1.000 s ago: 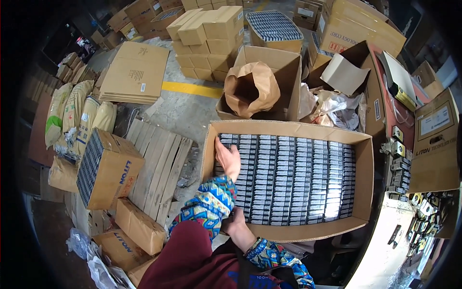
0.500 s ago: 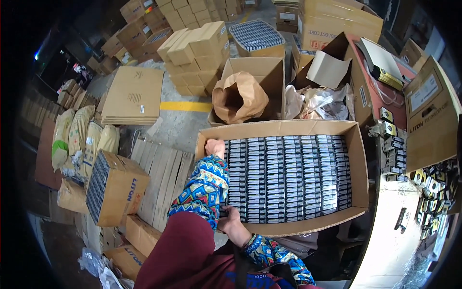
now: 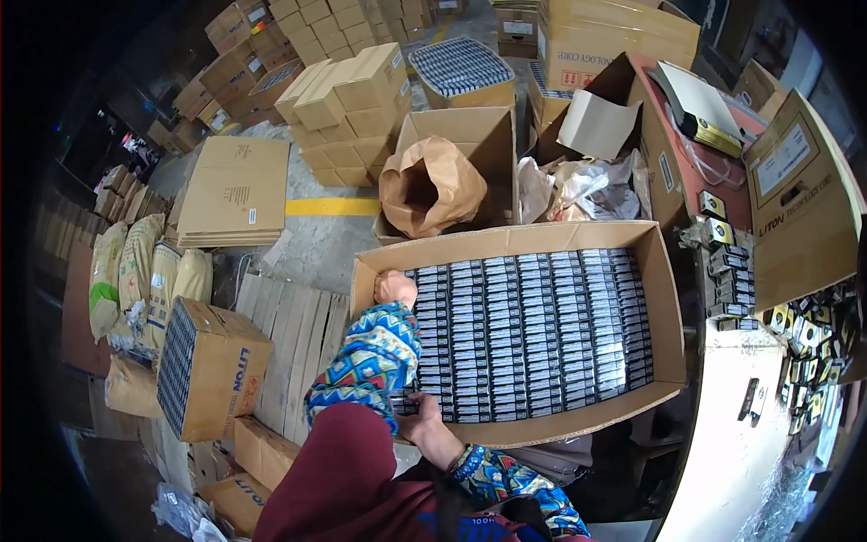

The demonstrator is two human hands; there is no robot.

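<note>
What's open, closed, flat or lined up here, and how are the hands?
big box: open
small packs: lined up in rows
left hand: curled, inside big box; grip hidden
right hand: bent, at box's near-left corner; grip unclear
paper bag: open, crumpled
cardboard sheets: flat, stacked
brown boxes: closed, piled up
sacks: bulging

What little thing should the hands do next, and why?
Maybe the left hand and right hand should gently straighten the left edge of the packed small boxes. The hands are at the far and near ends of that side of the carton, and the visible columns look neat. The left sleeve hides part of that edge.
</note>
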